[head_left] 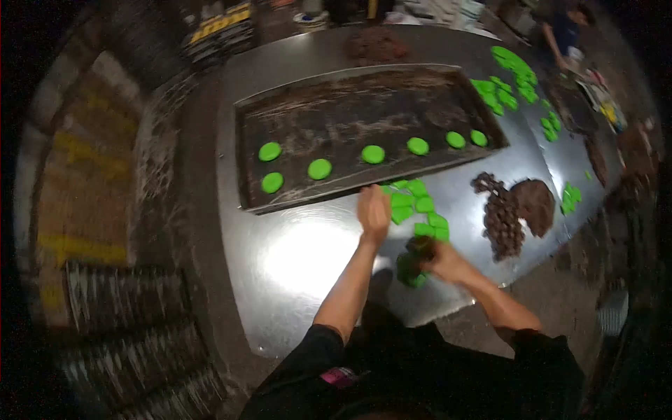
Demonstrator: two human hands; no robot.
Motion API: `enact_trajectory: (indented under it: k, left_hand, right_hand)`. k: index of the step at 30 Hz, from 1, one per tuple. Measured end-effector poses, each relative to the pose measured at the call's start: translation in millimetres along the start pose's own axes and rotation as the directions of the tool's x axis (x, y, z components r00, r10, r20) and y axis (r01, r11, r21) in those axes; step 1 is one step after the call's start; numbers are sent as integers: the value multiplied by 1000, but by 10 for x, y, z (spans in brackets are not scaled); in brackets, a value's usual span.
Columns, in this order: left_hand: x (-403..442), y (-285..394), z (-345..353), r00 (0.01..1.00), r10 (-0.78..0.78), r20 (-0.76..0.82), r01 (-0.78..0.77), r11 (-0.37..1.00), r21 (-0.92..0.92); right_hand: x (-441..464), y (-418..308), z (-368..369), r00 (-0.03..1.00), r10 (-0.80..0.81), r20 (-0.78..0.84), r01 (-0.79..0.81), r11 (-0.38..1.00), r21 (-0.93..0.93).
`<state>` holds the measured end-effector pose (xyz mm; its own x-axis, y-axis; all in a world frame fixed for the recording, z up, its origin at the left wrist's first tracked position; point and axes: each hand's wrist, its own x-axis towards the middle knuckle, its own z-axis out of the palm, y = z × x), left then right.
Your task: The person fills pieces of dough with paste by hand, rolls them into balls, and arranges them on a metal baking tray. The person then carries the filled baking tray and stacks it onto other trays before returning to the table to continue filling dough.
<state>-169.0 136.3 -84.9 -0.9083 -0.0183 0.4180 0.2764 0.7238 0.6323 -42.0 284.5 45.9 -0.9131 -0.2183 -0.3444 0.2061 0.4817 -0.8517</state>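
1. Head view, hands: the left hand [373, 210] is just beside the near rim of the tray [280, 205], its fingertips close to the green pieces [402, 213]. The right hand [445, 262] lies lower and to the right, nearer the person's body, with a dark brown piece [421, 245] at its fingers. The two hands are apart. Blur and the angle hide the fingertips, so I cannot tell whether either is clamped on anything.

2. Head view, green pieces: they lie on the metal table [280, 315] in a loose band slanting from the tray rim down toward the right hand. The left hand is nearest the band's far end, the right hand its near end.

3. Head view, tray: it lies ahead of both hands, its long axis running crosswise, the right end angled away from the person. The left hand is clearly nearer to it. I judge this the governing relation: tray ahead, green pieces between the hands. The green discs [373, 154] sit inside, most in a row along the near side.

4. Head view, right: the brown balls [504, 227] rest beyond the right hand, beside a larger brown lump [536, 206].
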Motion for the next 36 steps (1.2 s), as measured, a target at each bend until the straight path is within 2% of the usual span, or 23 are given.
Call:
enact_trajectory:
  k: [1,2,4,5,6,7,9,10,12,13,15,16,18,20,22,24,25,27,28,30,32,34,36]
  left_hand:
    - [-49,-107,-34,999,-32,31,36,993,-109]
    - [-58,-29,-271,972,-148,182,188,955,-227]
    - [-236,-147,-773,915,-280,289,373,858,-352]
    - [-329,-212,-1003,863,-390,322,469,855,-222]
    - [-466,-269,-1190,850,-414,325,508,807,-302]
    - [-466,-136,-1477,764,-478,433,618,737,-275]
    - [-629,-117,-1595,750,-470,465,606,770,-198]
    - [-684,-137,-1643,730,-442,522,580,805,-129]
    - [-777,-138,-1431,791,-402,461,464,885,-24]
    - [-661,-11,-1406,787,-401,470,433,901,43]
    - [-520,50,-1238,859,-293,419,259,956,138]
    - [-481,86,-1185,885,-263,384,200,960,197]
    - [-432,58,-1036,871,-261,416,203,963,180]
    - [-752,-240,-584,967,-182,177,246,844,-477]
    - [-620,-201,-837,896,-222,385,335,906,-259]
    - [-583,-344,-1294,847,-63,527,97,995,-37]
    - [-655,-452,-1572,800,-111,589,124,992,19]
    - [-940,-737,-2210,778,-244,580,273,961,38]
    - [-1040,-861,-2581,706,-340,621,319,936,150]
    - [-1426,-1196,-3100,579,-565,587,658,749,72]
    - [-1386,-893,-3337,480,-690,542,874,429,-228]
    - [-1369,-715,-3247,628,-598,498,773,399,-494]
    - [-1313,-497,-3043,742,-530,410,633,355,-688]
  right_hand:
    - [222,-137,-171,998,-62,9,58,972,229]
    - [522,-253,-315,998,-5,58,-34,755,654]
    - [1143,-644,-433,990,-66,121,12,916,400]
    - [1465,-741,-399,982,-136,131,89,946,313]
    - [1707,-959,-374,974,-124,190,86,976,200]
    - [2071,-920,-210,969,-202,145,172,965,197]
    - [2536,-1120,3,897,-441,-46,433,894,-115]
    - [2728,-1207,113,872,-470,-138,433,872,-228]
    - [3197,-1041,391,467,-827,-313,653,561,-509]
    - [3321,-851,526,463,-831,-307,656,555,-512]
    - [3470,-548,684,693,-721,-7,401,394,-827]
    - [3391,-643,698,706,-708,-3,393,396,-830]
    - [3132,-801,621,777,-626,74,451,470,-759]
    - [2483,-875,420,681,-730,-59,584,589,-559]
    - [1808,-830,188,824,-549,-141,462,794,-395]
    - [1357,-511,24,885,-430,-176,320,839,-439]
    - [1150,-348,-63,906,-376,-194,253,850,-462]
    - [841,-94,-82,922,-320,-218,184,857,-481]
    - [727,15,-23,940,-223,-257,114,917,-382]
    - [530,20,215,950,-132,-283,55,963,-264]
    - [414,-171,737,999,-47,-26,49,993,106]
    - [372,-504,1341,974,-16,224,-60,944,325]
    - [304,-788,1816,943,-177,280,37,897,441]
